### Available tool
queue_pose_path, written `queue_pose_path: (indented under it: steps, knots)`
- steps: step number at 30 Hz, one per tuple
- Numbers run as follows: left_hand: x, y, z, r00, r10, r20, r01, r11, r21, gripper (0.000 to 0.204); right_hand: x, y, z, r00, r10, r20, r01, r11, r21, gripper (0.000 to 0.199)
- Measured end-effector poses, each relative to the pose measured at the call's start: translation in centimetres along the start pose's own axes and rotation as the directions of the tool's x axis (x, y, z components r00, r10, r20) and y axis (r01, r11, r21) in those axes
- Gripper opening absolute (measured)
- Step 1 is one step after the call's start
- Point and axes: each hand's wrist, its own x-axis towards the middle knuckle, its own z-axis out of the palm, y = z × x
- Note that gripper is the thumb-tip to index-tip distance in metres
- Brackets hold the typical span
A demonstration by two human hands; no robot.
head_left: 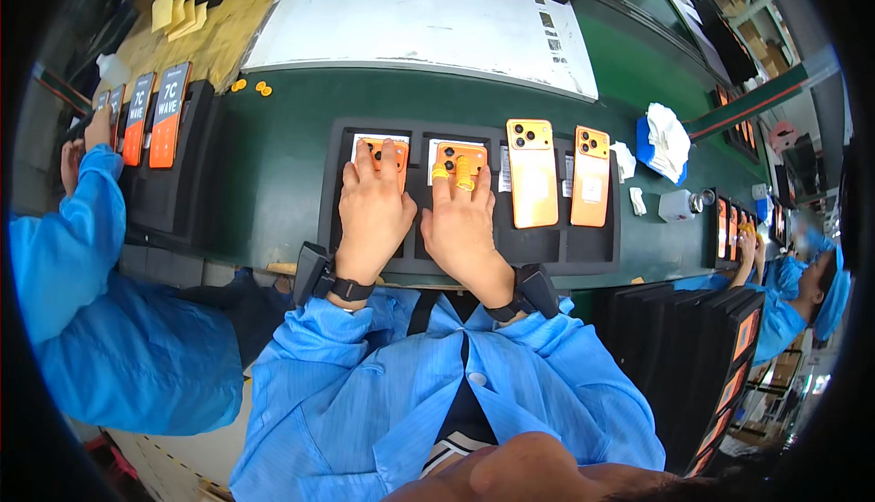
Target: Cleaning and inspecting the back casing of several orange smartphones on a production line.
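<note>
A black foam tray (605, 251) with several compartments lies in front of me. My left hand (374, 220) lies with fingers stretched over an orange phone (401, 152) in the tray's leftmost part; the hand covers most of it. Beside it, my right hand (465, 233) rests its outstretched fingers on a second orange phone (461, 152), back and cameras up. Yellow finger cots (464, 174) cover two of my right fingertips. To the right, two more orange phones, one larger (534, 188) and one smaller (591, 190), lie camera side up across the tray.
Loose yellow finger cots (263, 89) lie beyond the tray on the green table (273, 156). At right are a blue box of white wipes (668, 142) and a bottle (679, 205). Stacked black trays (665, 347) stand lower right. A co-worker (73, 238) handles phones at left.
</note>
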Motion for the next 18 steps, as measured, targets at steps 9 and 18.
queue_pose_path:
  steps: [9, 18]
  knots:
    - [0.1, -4.1, -5.5, 0.965, -0.26, 0.041, 0.255, 0.881, -0.398, 0.055, 0.5, 1.1, -2.5, 0.994, 0.097, -0.048, -0.07, 0.911, 0.407, 0.078]
    - [0.1, -1.9, -7.5, 0.989, -0.129, -0.071, 0.115, 0.978, -0.174, 0.02, -2.3, 5.8, -2.0, 0.982, 0.178, 0.061, -0.114, 0.303, 0.946, 0.059]
